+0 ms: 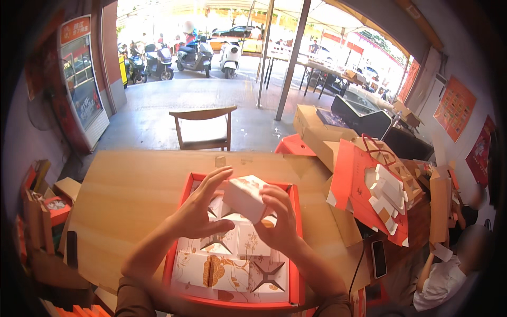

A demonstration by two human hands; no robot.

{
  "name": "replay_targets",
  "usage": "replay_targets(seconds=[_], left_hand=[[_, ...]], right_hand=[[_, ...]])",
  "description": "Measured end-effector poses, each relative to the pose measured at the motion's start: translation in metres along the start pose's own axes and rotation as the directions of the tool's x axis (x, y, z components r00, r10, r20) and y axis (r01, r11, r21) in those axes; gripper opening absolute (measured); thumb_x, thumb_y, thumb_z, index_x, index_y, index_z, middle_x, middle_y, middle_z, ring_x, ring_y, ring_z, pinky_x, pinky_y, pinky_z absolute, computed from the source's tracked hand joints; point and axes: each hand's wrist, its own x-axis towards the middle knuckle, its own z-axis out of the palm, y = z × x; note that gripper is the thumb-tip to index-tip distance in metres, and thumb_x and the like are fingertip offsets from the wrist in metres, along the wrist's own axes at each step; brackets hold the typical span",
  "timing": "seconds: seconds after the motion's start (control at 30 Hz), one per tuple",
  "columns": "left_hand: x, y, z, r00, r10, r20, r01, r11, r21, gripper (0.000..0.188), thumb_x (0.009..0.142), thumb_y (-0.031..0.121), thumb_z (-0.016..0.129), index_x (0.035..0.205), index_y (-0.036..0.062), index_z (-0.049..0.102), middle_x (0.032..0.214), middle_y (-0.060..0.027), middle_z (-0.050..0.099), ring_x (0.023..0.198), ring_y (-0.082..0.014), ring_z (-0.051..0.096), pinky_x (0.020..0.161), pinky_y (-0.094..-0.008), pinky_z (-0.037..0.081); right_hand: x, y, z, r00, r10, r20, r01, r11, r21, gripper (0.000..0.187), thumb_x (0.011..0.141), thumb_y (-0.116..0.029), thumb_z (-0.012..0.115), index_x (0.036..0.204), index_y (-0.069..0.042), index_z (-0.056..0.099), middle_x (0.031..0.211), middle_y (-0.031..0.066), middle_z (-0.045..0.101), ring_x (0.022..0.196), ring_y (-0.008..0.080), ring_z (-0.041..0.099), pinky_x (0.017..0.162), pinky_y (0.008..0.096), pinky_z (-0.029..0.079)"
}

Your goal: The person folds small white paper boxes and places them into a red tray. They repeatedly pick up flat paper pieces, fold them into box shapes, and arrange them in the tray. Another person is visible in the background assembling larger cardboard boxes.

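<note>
My right hand [279,219] grips a small white carton [245,196] with a reddish print, tilted above a large red gift box [300,253]. Beside the carton, my left hand [199,211] is open, its fingers stretched and its thumb apart. I cannot tell whether its fingertips touch the carton. Inside the red box lie several white cartons with gold and floral prints, such as the gold-patterned carton [229,271] near the front. Dark X-shaped gaps show between some of their flaps. Both my hands and the held carton hide part of the far rows.
The red box rests on a wooden table [121,211]. Red and white folded packaging [369,195] and brown cardboard are heaped at the right, near a phone [378,259]. A chair [205,128] stands beyond the table. Another person [446,274] sits at the far right.
</note>
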Motion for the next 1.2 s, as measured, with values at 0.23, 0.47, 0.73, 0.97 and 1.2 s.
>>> replay_targets(seconds=[0.23, 0.47, 0.73, 0.97, 1.2], left_hand=[[0.003, 0.011, -0.008, 0.979, -0.041, 0.2, 0.062, 0.993, -0.101, 0.12, 0.073, 0.018, 0.097, 0.168, 0.0095, 0.025, 0.162, -0.021, 0.041, 0.144, -0.0327, 0.051, 0.118, -0.0465, 0.046], [0.01, 0.014, -0.018, 0.981, 0.048, 0.186, -0.066, 0.994, 0.092, 0.12, 0.069, 0.02, 0.099, 0.167, 0.0085, 0.031, 0.156, -0.0194, 0.048, 0.141, -0.0377, 0.052, 0.116, -0.0477, 0.047], [0.003, 0.003, -0.015, 0.995, 0.103, 0.007, -0.102, 0.967, 0.232, 0.108, 0.067, 0.025, 0.1, 0.156, 0.0094, 0.043, 0.148, -0.0198, 0.052, 0.131, -0.0402, 0.06, 0.104, -0.0479, 0.055], [0.006, 0.01, -0.014, 0.999, 0.0, 0.043, -0.01, 0.974, 0.228, 0.118, 0.068, 0.027, 0.1, 0.163, 0.0093, 0.033, 0.155, -0.0226, 0.049, 0.133, -0.0419, 0.06, 0.106, -0.0501, 0.055], [0.004, 0.032, -0.001, 0.992, -0.129, 0.014, 0.119, 0.948, 0.294, 0.127, 0.066, 0.037, 0.1, 0.164, 0.0044, 0.027, 0.151, -0.0254, 0.052, 0.128, -0.0427, 0.063, 0.103, -0.0519, 0.057]], right_hand=[[-0.002, -0.006, -0.008, 0.979, -0.174, 0.102, 0.177, 0.984, -0.028, 0.036, 0.08, -0.004, 0.084, 0.107, -0.018, 0.067, 0.129, 0.0099, 0.06, 0.134, 0.0395, 0.059, 0.115, 0.0582, 0.05], [0.0, -0.004, -0.011, 0.93, -0.272, 0.248, 0.292, 0.955, -0.046, 0.031, 0.074, -0.008, 0.088, 0.097, -0.017, 0.068, 0.144, 0.0121, 0.054, 0.143, 0.0418, 0.052, 0.118, 0.0609, 0.047], [-0.004, -0.007, -0.003, 0.994, -0.042, 0.1, 0.027, 0.989, 0.149, 0.118, 0.067, -0.019, 0.101, 0.162, -0.011, 0.032, 0.16, 0.0295, 0.039, 0.145, 0.049, 0.046, 0.114, 0.0556, 0.048], [-0.003, -0.002, -0.006, 0.991, 0.037, 0.126, -0.045, 0.997, 0.062, 0.114, 0.063, -0.017, 0.102, 0.157, -0.004, 0.037, 0.147, 0.0256, 0.049, 0.134, 0.0432, 0.053, 0.107, 0.0524, 0.051], [-0.006, -0.008, -0.003, 0.999, 0.031, 0.026, -0.027, 0.991, -0.13, 0.104, 0.063, -0.021, 0.101, 0.15, -0.007, 0.047, 0.134, 0.0179, 0.054, 0.12, 0.0385, 0.057, 0.102, 0.0501, 0.051]])
